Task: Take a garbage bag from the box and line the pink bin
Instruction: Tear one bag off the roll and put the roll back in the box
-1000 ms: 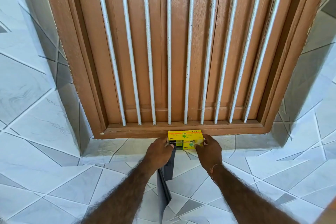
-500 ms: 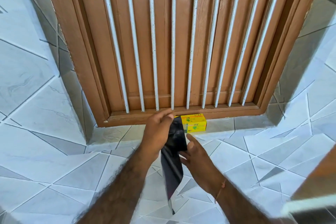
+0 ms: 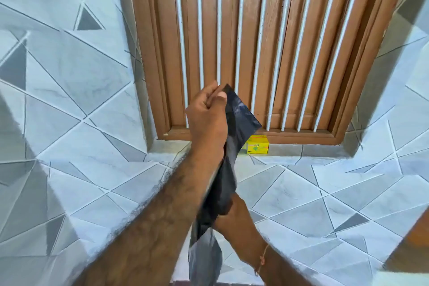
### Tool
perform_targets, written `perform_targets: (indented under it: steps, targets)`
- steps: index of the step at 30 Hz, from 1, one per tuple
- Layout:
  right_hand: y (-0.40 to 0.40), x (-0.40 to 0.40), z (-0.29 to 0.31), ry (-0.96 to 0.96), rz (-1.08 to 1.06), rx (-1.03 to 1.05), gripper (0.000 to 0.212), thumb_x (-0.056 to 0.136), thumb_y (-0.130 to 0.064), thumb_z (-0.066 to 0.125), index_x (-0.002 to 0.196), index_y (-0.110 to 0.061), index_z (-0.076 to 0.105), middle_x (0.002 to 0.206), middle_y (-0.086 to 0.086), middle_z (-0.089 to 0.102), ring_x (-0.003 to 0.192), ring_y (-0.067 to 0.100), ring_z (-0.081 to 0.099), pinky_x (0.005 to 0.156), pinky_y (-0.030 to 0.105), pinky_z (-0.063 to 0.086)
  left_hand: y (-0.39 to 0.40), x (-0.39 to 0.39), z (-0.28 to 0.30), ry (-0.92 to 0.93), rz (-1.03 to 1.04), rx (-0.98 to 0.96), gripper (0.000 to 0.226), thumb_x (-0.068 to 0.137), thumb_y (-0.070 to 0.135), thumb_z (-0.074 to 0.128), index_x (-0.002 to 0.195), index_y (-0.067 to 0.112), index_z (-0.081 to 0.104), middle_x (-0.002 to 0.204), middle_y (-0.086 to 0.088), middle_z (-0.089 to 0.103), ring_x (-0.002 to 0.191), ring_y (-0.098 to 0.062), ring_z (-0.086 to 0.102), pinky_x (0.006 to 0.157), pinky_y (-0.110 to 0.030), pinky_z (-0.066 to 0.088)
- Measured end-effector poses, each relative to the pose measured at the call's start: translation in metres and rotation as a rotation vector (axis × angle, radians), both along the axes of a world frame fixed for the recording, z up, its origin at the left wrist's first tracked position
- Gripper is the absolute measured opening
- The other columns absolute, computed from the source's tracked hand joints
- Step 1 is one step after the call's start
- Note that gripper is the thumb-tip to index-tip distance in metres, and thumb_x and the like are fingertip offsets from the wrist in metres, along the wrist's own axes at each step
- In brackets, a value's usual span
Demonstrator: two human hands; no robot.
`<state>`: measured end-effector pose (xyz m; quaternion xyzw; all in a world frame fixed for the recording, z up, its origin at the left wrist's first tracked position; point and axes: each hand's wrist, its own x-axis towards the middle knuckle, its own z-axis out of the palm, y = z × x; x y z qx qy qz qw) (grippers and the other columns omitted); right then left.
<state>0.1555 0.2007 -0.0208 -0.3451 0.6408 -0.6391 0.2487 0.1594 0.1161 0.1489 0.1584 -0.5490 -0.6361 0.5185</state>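
1. Garbage bag (image 3: 234, 123), dark and still folded flat, is hanging between your two hands in front of the barred wooden window (image 3: 267, 49), clear of the yellow box (image 3: 257, 148) sitting on the tiled ledge (image 3: 325, 153) below it.
2. Risk: the thin film is likely slipping or tearing if you are pulling hard against folds that are sticking together.
3. Your left hand (image 3: 206, 118) is raised, its grip pinching the bag's top corner.
4. Your right hand (image 3: 232, 213) is lower, its grip curling around the bag's middle.
5. The pink bin is not showing here.
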Motion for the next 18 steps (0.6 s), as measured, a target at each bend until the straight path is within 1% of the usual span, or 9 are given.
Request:
perform_targets:
  steps: [2, 4, 6, 7, 9, 11, 12, 15, 18]
  targets:
    - [0.009, 0.023, -0.002, 0.026, 0.078, -0.003, 0.064, 0.064, -0.002, 0.083, 0.119, -0.021, 0.055, 0.118, -0.004, 0.07, 0.112, 0.01, 0.063, 0.094, 0.033, 0.053, 0.019, 0.016, 0.008, 0.007, 0.049, -0.028, 0.03, 0.091, 0.003, 0.056, 0.12, 0.006, 0.065, 0.094, 0.013, 0.067, 0.072, 0.017, 0.061, 0.071, -0.004, 0.049]
    - [0.024, 0.045, -0.005, 0.042, 0.149, -0.009, 0.081, 0.055, -0.014, 0.092, 0.125, -0.026, 0.052, 0.126, -0.003, 0.066, 0.12, 0.015, 0.059, 0.098, 0.038, 0.051, 0.036, 0.035, 0.014, 0.022, 0.064, -0.024, 0.033, 0.091, -0.001, 0.056, 0.123, 0.005, 0.062, 0.105, 0.004, 0.07, 0.081, 0.008, 0.065, 0.073, -0.007, 0.052]
    - [0.038, 0.064, -0.011, 0.009, 0.211, -0.034, 0.071, 0.061, -0.012, 0.089, 0.122, -0.027, 0.056, 0.112, -0.01, 0.071, 0.11, 0.012, 0.064, 0.089, 0.024, 0.052, 0.051, 0.052, 0.018, 0.028, 0.099, -0.041, 0.036, 0.09, -0.002, 0.056, 0.125, 0.008, 0.061, 0.112, -0.001, 0.069, 0.095, -0.005, 0.066, 0.076, -0.013, 0.055]
    - [0.045, 0.077, -0.015, -0.032, 0.238, -0.035, 0.06, 0.064, -0.007, 0.085, 0.116, -0.022, 0.059, 0.104, -0.007, 0.073, 0.104, 0.015, 0.067, 0.084, 0.019, 0.051, 0.058, 0.062, 0.018, 0.023, 0.126, -0.054, 0.038, 0.09, -0.003, 0.056, 0.126, 0.008, 0.061, 0.116, -0.002, 0.068, 0.101, -0.011, 0.067, 0.081, -0.019, 0.057]
    - [0.054, 0.101, -0.021, -0.147, 0.254, -0.057, 0.042, 0.058, -0.011, 0.083, 0.097, -0.014, 0.066, 0.087, 0.002, 0.075, 0.09, 0.023, 0.07, 0.077, 0.023, 0.052, 0.068, 0.08, 0.02, 0.023, 0.145, -0.064, 0.04, 0.089, -0.004, 0.057, 0.127, 0.009, 0.06, 0.121, -0.005, 0.068, 0.107, -0.017, 0.066, 0.089, -0.03, 0.057]
    - [0.064, 0.119, -0.026, -0.209, 0.284, -0.016, 0.02, 0.057, -0.013, 0.08, 0.074, -0.015, 0.071, 0.068, -0.006, 0.072, 0.07, 0.011, 0.068, 0.066, 0.022, 0.052, 0.069, 0.097, 0.021, 0.024, 0.146, -0.063, 0.039, 0.088, -0.004, 0.058, 0.125, 0.009, 0.061, 0.119, -0.007, 0.069, 0.107, -0.019, 0.067, 0.09, -0.033, 0.057]
    - [0.071, 0.129, -0.025, -0.22, 0.314, 0.022, 0.011, 0.065, -0.008, 0.078, 0.066, -0.017, 0.072, 0.062, -0.009, 0.069, 0.062, 0.007, 0.064, 0.061, 0.02, 0.051, 0.066, 0.107, 0.022, 0.024, 0.16, -0.065, 0.037, 0.088, -0.004, 0.058, 0.122, 0.009, 0.062, 0.117, -0.007, 0.069, 0.107, -0.02, 0.067, 0.089, -0.033, 0.057]
    - [0.088, 0.14, -0.036, -0.23, 0.381, 0.121, 0.027, 0.086, -0.006, 0.067, 0.065, -0.021, 0.073, 0.063, -0.01, 0.068, 0.064, 0.006, 0.064, 0.065, 0.021, 0.051, 0.05, 0.139, 0.025, 0.076, 0.185, 0.019, 0.032, 0.088, -0.007, 0.056, 0.112, 0.012, 0.063, 0.106, -0.002, 0.072, 0.1, -0.018, 0.069, 0.092, -0.033, 0.055]
    - [0.098, 0.147, -0.04, -0.161, 0.318, 0.185, 0.009, 0.086, -0.017, 0.068, 0.079, -0.016, 0.074, 0.076, -0.005, 0.073, 0.075, 0.014, 0.069, 0.075, 0.031, 0.055, 0.019, 0.174, 0.018, 0.127, 0.217, 0.144, 0.036, 0.088, -0.009, 0.053, 0.118, 0.01, 0.058, 0.108, -0.009, 0.069, 0.093, -0.02, 0.066, 0.091, -0.036, 0.055]
